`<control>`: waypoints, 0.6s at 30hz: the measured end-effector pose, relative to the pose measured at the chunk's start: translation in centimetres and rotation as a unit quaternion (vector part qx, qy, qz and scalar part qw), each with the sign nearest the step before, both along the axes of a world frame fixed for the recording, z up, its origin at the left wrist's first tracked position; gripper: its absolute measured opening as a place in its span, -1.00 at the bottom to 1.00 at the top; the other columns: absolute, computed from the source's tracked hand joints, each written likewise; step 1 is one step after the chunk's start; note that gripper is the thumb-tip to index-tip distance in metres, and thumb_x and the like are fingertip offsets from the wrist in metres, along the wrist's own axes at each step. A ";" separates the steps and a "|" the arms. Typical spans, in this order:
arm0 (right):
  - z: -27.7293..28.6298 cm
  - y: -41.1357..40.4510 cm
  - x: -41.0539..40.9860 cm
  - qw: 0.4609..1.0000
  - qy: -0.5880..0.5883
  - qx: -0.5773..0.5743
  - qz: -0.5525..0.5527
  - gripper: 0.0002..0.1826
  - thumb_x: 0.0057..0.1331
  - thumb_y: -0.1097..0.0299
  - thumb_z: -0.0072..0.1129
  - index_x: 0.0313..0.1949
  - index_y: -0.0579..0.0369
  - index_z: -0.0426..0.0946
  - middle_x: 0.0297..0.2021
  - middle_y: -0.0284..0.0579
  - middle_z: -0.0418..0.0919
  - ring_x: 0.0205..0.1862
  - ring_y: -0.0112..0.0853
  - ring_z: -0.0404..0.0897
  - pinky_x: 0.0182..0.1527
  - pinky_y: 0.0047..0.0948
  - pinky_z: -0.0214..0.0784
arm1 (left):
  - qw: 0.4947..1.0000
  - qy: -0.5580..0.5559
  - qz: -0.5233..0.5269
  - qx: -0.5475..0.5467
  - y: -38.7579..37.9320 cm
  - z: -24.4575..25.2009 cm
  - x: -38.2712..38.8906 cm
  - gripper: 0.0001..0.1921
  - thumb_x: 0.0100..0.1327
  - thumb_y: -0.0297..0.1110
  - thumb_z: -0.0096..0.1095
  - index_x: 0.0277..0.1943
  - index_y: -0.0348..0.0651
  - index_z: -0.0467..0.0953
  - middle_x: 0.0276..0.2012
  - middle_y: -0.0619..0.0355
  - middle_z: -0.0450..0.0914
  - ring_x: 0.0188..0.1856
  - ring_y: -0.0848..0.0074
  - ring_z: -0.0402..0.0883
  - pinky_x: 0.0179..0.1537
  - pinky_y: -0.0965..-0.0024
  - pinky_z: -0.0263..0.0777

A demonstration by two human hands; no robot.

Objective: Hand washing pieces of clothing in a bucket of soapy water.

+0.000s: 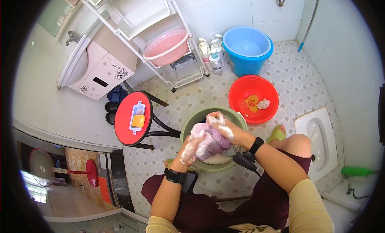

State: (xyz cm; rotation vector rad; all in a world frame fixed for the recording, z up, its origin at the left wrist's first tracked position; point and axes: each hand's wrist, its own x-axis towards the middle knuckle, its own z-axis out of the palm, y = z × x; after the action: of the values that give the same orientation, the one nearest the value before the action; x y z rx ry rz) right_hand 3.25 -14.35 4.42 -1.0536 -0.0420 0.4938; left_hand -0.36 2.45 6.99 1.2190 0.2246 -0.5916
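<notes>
A lilac cloth [212, 141], wet and streaked with white suds, is bunched between my hands over a green bucket [187, 124]. My left hand [192, 147] grips its left side, with foam on the fingers. My right hand [221, 124], lathered to the wrist, holds the cloth's upper right part. Below it, a cream-coloured cloth [217, 159] lies in the bucket, and something dark blue shows at the back. The bucket stands on the floor between my knees. How deep its contents go is hidden by the cloth and my hands.
Left of the bucket, a red-topped stool [123, 124] bears a soap dish [139, 108] with yellow soap [138, 121]. A red basin [236, 97] with a small whitish cloth [263, 104] stands behind right, before blue tubs [249, 63]. Further round are pump bottles [215, 64], a rack [144, 57] and a squat toilet [320, 142].
</notes>
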 end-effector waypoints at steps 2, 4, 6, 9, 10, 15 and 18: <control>0.9 -0.7 -0.9 0.973 -0.119 -0.189 0.056 -0.37 0.14 0.14 0.17 0.08 0.25 0.18 -0.16 -0.07 0.44 -0.11 -0.43 0.41 -0.09 -0.51 0.27 | 0.997 0.002 0.028 -0.069 0.2 0.6 0.3 -0.64 0.24 -0.29 0.06 0.04 -0.28 0.35 -0.12 0.15 0.50 -0.11 0.49 0.51 -0.11 0.44 0.41; 1.4 -0.5 -1.1 0.957 -0.099 -0.256 0.093 -0.40 0.14 0.18 0.14 0.10 0.22 0.21 -0.09 -0.07 0.41 -0.06 -0.45 0.38 -0.02 -0.51 0.21 | 0.985 0.000 0.091 -0.150 1.0 0.7 0.6 -0.63 0.27 -0.30 -0.01 0.08 -0.29 0.30 -0.05 0.08 0.47 -0.03 0.39 0.48 -0.01 0.36 0.37; -3.8 -1.8 -0.2 0.975 -0.051 -0.164 0.138 -0.51 0.16 0.33 0.10 0.07 0.25 0.31 -0.06 -0.14 0.45 -0.04 -0.49 0.40 0.04 -0.54 0.16 | 0.988 0.002 0.073 -0.134 0.7 1.1 0.8 -0.61 0.27 -0.30 -0.02 0.11 -0.28 0.27 -0.02 0.07 0.45 0.00 0.38 0.46 0.03 0.34 0.34; -1.7 -1.9 -1.1 0.996 0.010 0.058 0.069 -0.60 0.14 0.44 0.08 0.00 0.27 0.37 -0.10 -0.21 0.48 -0.04 -0.51 0.41 0.03 -0.54 0.17 | 0.991 -0.004 0.070 -0.110 1.6 0.7 0.4 -0.58 0.28 -0.29 -0.04 0.15 -0.25 0.23 0.04 0.07 0.41 0.05 0.38 0.42 0.10 0.32 0.27; -0.8 -1.9 -1.5 0.993 0.050 0.092 0.048 -0.65 0.12 0.46 0.09 -0.07 0.24 0.42 -0.15 -0.22 0.49 -0.05 -0.52 0.42 0.03 -0.52 0.18 | 0.990 -0.006 0.078 -0.115 1.8 0.3 0.3 -0.58 0.28 -0.29 -0.04 0.16 -0.25 0.22 0.05 0.07 0.40 0.06 0.38 0.41 0.11 0.33 0.26; -3.1 -1.5 -1.2 0.995 0.077 0.056 -0.010 -0.60 0.07 0.39 0.18 -0.09 0.26 0.37 -0.14 -0.13 0.47 -0.07 -0.48 0.39 0.01 -0.48 0.19 | 0.991 -0.011 0.087 -0.098 2.0 -0.3 -0.1 -0.54 0.28 -0.27 -0.03 0.18 -0.29 0.19 0.08 0.09 0.37 0.10 0.41 0.37 0.14 0.36 0.21; -1.0 -0.2 -2.0 0.989 0.049 -0.122 -0.071 -0.43 0.07 0.38 0.21 0.04 0.24 0.20 -0.09 -0.05 0.41 -0.08 -0.42 0.39 0.00 -0.44 0.20 | 0.993 -0.016 0.089 -0.077 1.9 -0.3 -0.4 -0.53 0.29 -0.25 -0.04 0.18 -0.32 0.19 0.08 0.10 0.36 0.09 0.43 0.37 0.14 0.38 0.20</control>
State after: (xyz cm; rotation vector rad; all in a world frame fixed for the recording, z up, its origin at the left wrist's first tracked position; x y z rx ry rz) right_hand 1.27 -14.55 3.47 -1.2612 0.1840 0.4267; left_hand -0.74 4.36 6.70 1.0453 0.2532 -0.4274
